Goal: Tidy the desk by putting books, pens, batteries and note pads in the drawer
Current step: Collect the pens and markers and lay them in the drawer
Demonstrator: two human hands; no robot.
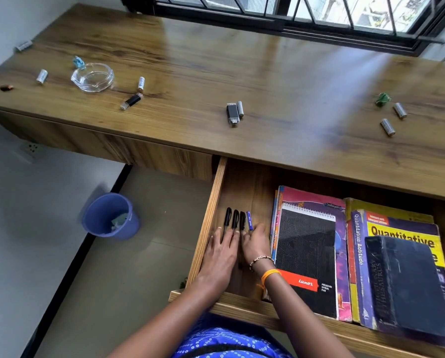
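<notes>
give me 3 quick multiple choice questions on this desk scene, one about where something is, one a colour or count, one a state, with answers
1. Where do the pens lie?
A. on the desk top
B. in the drawer's left part
C. in the bin

2. What colour is the bin on the floor?
A. blue
B. red
C. white

3. What state is the drawer in?
A. shut
B. taken out and on the floor
C. pulled open

Answers:
1 B: the pens lie side by side near the left wall of the drawer, with the left hand and right hand on them.
2 A: the bin is blue.
3 C: the drawer stands pulled out under the desk, with the spiral pad and books showing inside.
</notes>
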